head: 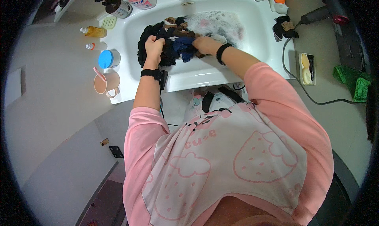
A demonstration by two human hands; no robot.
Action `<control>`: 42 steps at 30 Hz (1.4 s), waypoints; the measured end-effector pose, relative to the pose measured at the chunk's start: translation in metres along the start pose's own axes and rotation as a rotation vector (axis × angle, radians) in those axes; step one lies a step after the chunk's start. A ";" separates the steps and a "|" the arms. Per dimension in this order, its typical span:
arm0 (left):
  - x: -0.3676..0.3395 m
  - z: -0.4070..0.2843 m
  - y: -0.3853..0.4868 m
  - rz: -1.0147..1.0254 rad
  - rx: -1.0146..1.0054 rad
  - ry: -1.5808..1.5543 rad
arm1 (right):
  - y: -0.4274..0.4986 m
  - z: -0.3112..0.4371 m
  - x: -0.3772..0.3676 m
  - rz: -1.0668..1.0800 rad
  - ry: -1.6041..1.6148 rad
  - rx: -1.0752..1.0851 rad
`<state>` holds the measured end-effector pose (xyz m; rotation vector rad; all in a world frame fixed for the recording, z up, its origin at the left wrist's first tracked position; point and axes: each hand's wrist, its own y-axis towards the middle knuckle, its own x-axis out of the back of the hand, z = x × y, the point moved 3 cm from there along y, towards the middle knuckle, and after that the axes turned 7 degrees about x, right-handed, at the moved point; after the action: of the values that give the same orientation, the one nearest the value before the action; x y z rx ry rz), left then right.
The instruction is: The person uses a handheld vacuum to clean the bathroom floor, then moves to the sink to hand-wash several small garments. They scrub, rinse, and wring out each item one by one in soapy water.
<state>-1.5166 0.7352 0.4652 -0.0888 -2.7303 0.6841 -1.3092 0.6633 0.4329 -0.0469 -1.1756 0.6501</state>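
A heap of wet clothes lies in the left half of a white washbasin (263, 33). My left hand (154, 48) is closed on a black cloth (145, 35) at the heap's left end. At the other side, my right hand (208, 45) grips the edge of a navy blue cloth (183, 45); its fingertips are partly hidden. Brown cloth (182, 30) lies behind the navy piece. Soapy water with white foam (217, 20) fills the basin beyond my right hand, and a pale cloth (218, 38) shows at the foam's near edge.
Along the left rim stand a dark pump bottle (114, 7), an amber bottle (94, 32), a blue-lidded jar (108, 59) and a pink mug (107, 82). Right of the basin are a small dark cloth bundle (284, 27), a hair dryer (318, 16) with its cord, and a soap tray (307, 69).
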 end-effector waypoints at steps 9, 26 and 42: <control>0.011 -0.028 -0.022 0.186 0.057 -0.513 | -0.030 -0.050 0.068 -0.299 -0.220 -0.254; -0.005 -0.048 -0.050 0.302 -0.180 -0.299 | -0.041 -0.020 0.109 -0.025 0.629 -0.169; -0.027 -0.078 -0.065 0.327 -0.013 -0.643 | -0.051 0.007 0.117 -0.387 0.375 0.023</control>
<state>-1.4647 0.7087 0.5526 -0.3857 -3.3780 0.9094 -1.2659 0.6772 0.5526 0.0748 -0.7843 0.2947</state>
